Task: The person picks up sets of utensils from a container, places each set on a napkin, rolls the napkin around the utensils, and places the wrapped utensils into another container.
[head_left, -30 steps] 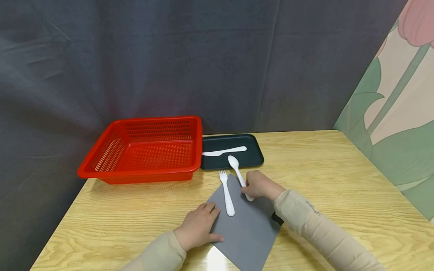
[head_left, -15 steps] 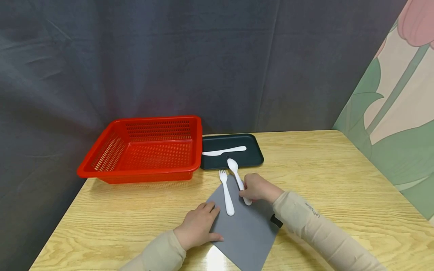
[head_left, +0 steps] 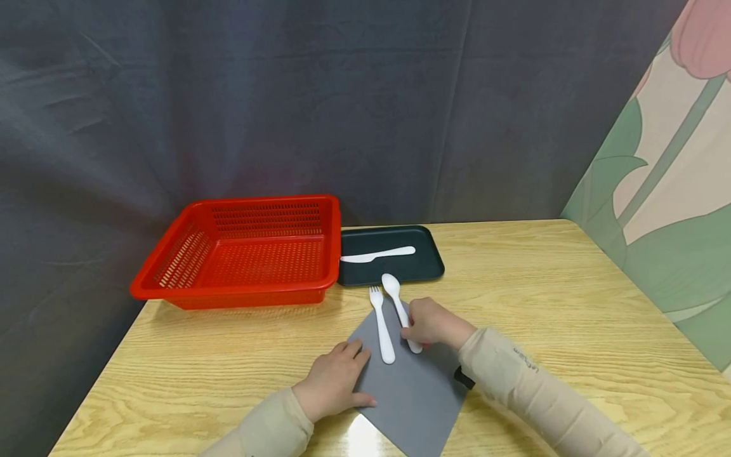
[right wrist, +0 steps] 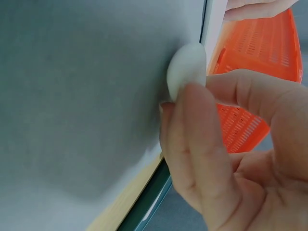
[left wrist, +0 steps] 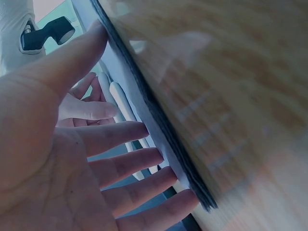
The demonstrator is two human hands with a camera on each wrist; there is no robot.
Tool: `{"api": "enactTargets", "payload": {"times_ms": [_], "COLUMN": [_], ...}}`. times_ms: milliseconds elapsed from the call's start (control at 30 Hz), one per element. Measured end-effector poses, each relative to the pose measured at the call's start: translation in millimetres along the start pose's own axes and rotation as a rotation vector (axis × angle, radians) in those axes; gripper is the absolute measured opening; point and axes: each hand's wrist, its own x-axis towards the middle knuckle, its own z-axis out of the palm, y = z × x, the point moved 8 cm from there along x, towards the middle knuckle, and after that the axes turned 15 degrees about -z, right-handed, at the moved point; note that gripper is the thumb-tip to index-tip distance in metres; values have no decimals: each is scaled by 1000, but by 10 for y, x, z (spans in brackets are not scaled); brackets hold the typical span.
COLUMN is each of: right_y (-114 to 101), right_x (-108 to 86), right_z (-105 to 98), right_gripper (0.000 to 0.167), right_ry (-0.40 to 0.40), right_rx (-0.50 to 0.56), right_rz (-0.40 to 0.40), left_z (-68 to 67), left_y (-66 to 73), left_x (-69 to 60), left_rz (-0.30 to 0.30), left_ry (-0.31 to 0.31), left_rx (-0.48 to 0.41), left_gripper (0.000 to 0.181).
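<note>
A white plastic spoon [head_left: 398, 311] slants over the grey folded sheet [head_left: 408, 400], its bowl near the front rim of the dark tray [head_left: 429, 270]. My right hand [head_left: 433, 322] pinches the spoon's handle between thumb and fingers. In the right wrist view the rounded handle end [right wrist: 187, 70] shows above those fingers. Left of the spoon, a white fork [head_left: 383, 330] lies on the sheet with its tines past the far corner. My left hand [head_left: 334, 381] rests with spread fingers on the sheet's left edge. The left wrist view shows layers along that edge [left wrist: 159, 110].
A red plastic basket [head_left: 245, 295] stands at the back left. It touches or overlaps the tray's left end. On the tray lies a white knife [head_left: 379, 255]. A dark curtain [head_left: 365, 114] hangs behind the wooden table [head_left: 542, 285], and a flower-patterned wall [head_left: 668, 209] borders it at right.
My right hand has drawn the spoon slightly toward me and a little left, so its bowl has moved from over the tray to its front rim. My left hand and the fork look unmoved.
</note>
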Motion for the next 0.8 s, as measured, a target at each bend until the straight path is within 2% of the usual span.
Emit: {"api": "enactTargets", "payload": {"times_ms": [500, 800], "right_y": [-49, -65], "right_x": [-34, -48], "right_z": [75, 86], "right_gripper": [34, 35], "right_ry": [-34, -29], "right_rx": [-5, -6], "right_rz": [-9, -6], "left_z": [4, 4], "left_y": [5, -2], "left_x": [5, -3], "left_rz": [-4, -6], "left_ry": [6, -1], "left_rx": [9, 5], "left_gripper": [77, 76]}}
